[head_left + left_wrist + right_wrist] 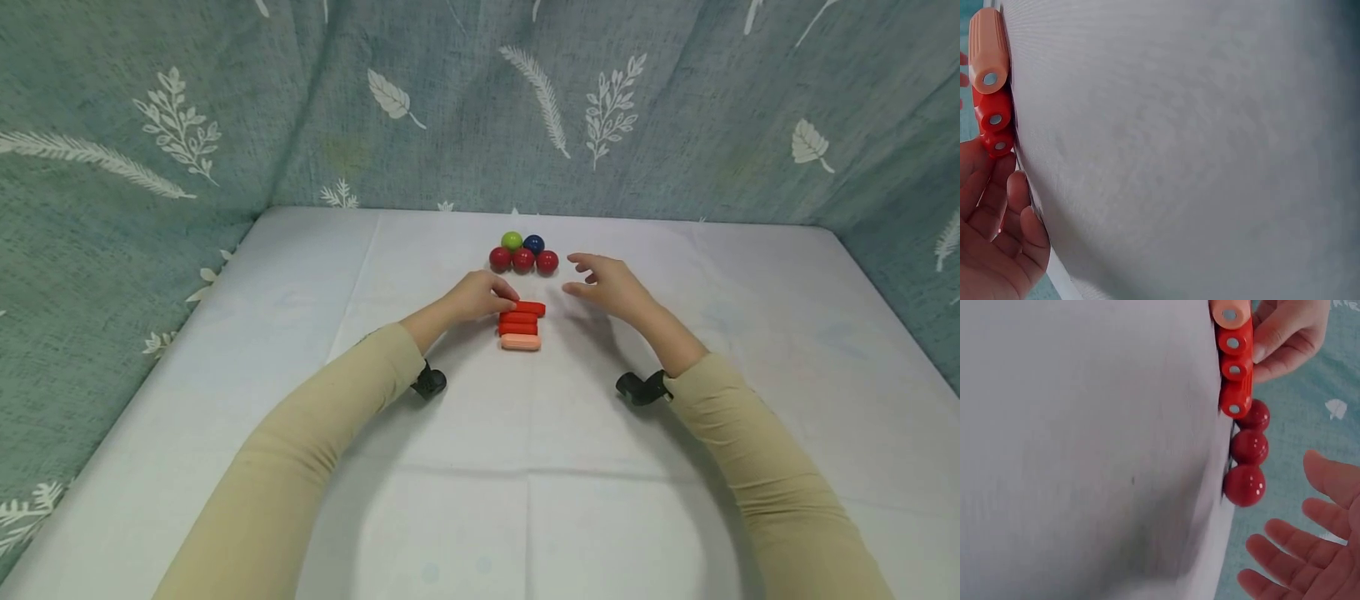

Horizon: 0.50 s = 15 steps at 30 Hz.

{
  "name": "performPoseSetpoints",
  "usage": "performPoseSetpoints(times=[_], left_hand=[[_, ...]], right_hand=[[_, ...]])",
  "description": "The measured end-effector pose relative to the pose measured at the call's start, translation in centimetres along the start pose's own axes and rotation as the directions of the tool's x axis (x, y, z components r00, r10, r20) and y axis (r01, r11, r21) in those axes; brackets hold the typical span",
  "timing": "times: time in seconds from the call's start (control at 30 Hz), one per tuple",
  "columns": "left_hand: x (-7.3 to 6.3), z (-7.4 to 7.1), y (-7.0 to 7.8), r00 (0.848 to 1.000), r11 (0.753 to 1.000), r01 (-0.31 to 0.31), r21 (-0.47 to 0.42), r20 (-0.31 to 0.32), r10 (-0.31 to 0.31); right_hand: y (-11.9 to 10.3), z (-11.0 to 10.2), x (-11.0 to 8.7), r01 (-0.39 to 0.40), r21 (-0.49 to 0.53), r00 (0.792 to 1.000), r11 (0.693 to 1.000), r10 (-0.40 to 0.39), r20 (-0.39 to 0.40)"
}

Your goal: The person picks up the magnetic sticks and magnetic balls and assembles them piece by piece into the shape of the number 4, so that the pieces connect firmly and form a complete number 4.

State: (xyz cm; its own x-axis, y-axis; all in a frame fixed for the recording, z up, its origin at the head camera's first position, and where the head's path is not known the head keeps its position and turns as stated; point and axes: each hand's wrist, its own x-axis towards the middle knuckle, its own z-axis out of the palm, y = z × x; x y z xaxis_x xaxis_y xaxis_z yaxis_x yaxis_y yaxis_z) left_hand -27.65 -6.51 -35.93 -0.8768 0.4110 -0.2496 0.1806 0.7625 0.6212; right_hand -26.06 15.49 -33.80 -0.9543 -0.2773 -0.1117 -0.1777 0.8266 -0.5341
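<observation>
My left hand [478,295] pinches the left end of the farthest red rod [532,308] between thumb and fingers. That rod sits slightly askew, its right end jutting past the others. Nearer lie two more red rods [517,329] and a peach rod [521,342], side by side; each rod has a silver disc in its end, as the peach rod [989,47] shows in the left wrist view. To the right, my right hand [609,285] hovers with fingers spread and holds nothing. Its fingertips are near the rightmost red ball [547,262], apart from it.
Beyond the rods, two more red balls [522,261] line up with the rightmost one. A green ball [512,241] and a dark blue ball [534,244] sit behind them. Everything lies on a white-covered table [465,517], with a leaf-patterned teal cloth [450,108] behind.
</observation>
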Motion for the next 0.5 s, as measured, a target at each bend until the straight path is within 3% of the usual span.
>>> performPoseSetpoints(times=[0.5], left_hand=[[0.2,0.0,0.0,0.999,0.999,0.036,-0.028,0.003,-0.036]], right_hand=[[-1.7,2.1,0.9,0.025,0.065,0.990,0.998,-0.034,0.136]])
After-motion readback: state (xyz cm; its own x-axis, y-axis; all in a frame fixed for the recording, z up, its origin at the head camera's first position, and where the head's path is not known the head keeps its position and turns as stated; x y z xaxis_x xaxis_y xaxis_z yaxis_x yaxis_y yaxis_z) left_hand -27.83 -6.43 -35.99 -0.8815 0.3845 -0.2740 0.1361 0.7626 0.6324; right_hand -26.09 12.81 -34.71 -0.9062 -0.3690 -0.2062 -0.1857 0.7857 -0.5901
